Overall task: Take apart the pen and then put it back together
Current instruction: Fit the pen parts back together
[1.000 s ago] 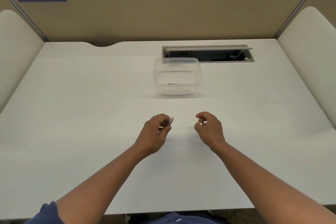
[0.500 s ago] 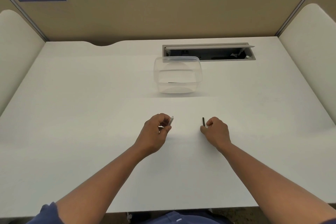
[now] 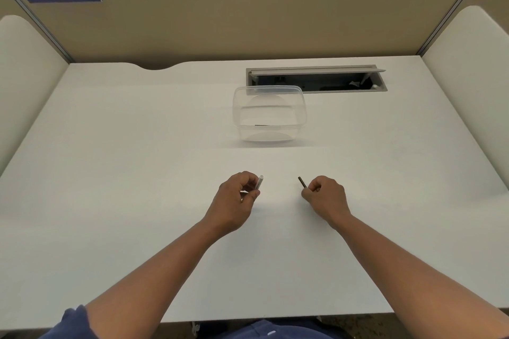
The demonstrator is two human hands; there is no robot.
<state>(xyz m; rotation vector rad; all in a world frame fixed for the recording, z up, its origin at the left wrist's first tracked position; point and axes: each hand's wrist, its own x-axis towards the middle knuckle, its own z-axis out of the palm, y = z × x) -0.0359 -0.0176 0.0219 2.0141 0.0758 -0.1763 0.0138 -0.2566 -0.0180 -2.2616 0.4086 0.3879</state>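
Observation:
My left hand point(image 3: 237, 201) grips the white pen barrel point(image 3: 259, 182), whose open end sticks up past my fingers. My right hand point(image 3: 326, 198) pinches a thin dark refill point(image 3: 302, 182), which points up and to the left out of my fingertips. The two hands are apart above the white desk point(image 3: 137, 173), with a gap between barrel and refill. Most of each pen part is hidden inside my fists.
A clear plastic container point(image 3: 269, 114) stands on the desk beyond my hands, with a thin dark item lying in it. Behind it is an open grey cable tray point(image 3: 316, 80). Padded partitions close the desk at the back and both sides.
My right hand has moved right, away from the left, and the dark refill now shows above its fingers, tilted leftward. The left hand with the barrel has stayed still.

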